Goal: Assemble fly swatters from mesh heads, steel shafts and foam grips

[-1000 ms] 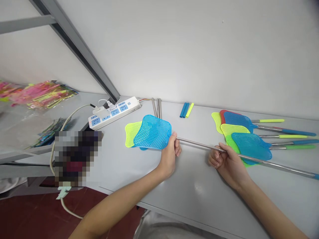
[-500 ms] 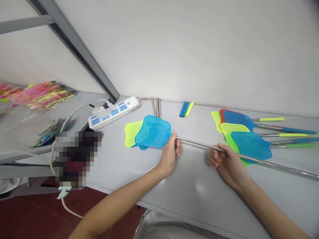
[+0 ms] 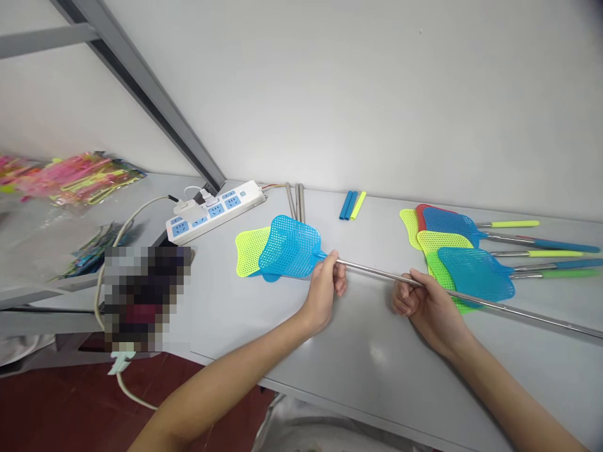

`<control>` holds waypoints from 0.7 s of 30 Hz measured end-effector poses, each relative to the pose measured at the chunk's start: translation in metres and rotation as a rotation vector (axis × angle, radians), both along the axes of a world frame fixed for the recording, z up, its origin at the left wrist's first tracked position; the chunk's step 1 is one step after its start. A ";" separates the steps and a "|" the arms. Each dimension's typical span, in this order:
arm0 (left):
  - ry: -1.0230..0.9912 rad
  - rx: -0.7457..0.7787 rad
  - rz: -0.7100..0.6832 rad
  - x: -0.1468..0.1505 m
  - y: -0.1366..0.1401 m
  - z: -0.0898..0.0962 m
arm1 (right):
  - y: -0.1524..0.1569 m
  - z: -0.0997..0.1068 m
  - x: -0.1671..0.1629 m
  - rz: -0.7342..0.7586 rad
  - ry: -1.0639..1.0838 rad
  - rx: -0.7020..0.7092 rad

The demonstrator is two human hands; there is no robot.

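Observation:
A fly swatter [image 3: 291, 243] with a blue perforated head and a long metal rod lies across both hands, the rod running out past the right edge of view. Close behind the head, my left hand [image 3: 325, 285] is closed around the rod. Farther along, my right hand [image 3: 426, 304] pinches the rod between thumb and fingers. Under the held head lie a yellow swatter head [image 3: 249, 251] and part of another blue one. Several finished-looking swatters, such as a blue one [image 3: 475, 274], lie overlapping to the right, with coloured grips.
Two blue tubes and one yellow tube [image 3: 358, 206] lie near the wall. Grey metal rods [image 3: 302, 202] rest beside a white power strip [image 3: 217, 212] with plugs in it. Bagged colourful pieces [image 3: 89, 179] lie at the far left. A white cable [image 3: 100, 285] hangs over the left edge.
My left hand has slid slightly right along the rod, away from the blue head, which now tilts a little differently. The right hand keeps nearly the same place.

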State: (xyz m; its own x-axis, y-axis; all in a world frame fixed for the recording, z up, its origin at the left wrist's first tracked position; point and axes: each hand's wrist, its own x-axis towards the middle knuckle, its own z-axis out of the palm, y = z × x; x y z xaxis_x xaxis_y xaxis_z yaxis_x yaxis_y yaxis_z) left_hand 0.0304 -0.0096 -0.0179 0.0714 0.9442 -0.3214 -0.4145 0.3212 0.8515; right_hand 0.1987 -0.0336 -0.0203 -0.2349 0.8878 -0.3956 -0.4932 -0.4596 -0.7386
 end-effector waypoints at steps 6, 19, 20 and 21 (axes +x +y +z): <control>-0.004 -0.021 -0.013 -0.001 0.000 0.001 | 0.001 0.000 0.000 0.007 0.001 0.009; 0.023 -0.027 -0.068 -0.002 0.002 0.000 | 0.001 0.000 0.000 -0.005 0.000 -0.008; 0.023 -0.027 -0.069 -0.002 0.002 0.000 | 0.001 0.000 0.000 -0.005 0.000 -0.010; 0.021 -0.028 -0.070 -0.002 0.002 0.000 | 0.001 0.000 0.000 -0.006 -0.001 -0.011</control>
State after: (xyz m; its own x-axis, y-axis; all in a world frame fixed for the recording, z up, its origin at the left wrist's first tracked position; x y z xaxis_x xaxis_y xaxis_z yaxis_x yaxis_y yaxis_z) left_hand 0.0285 -0.0074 -0.0175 0.1298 0.9279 -0.3495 -0.3722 0.3723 0.8502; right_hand 0.1987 -0.0328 -0.0205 -0.2292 0.8848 -0.4057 -0.4955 -0.4648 -0.7338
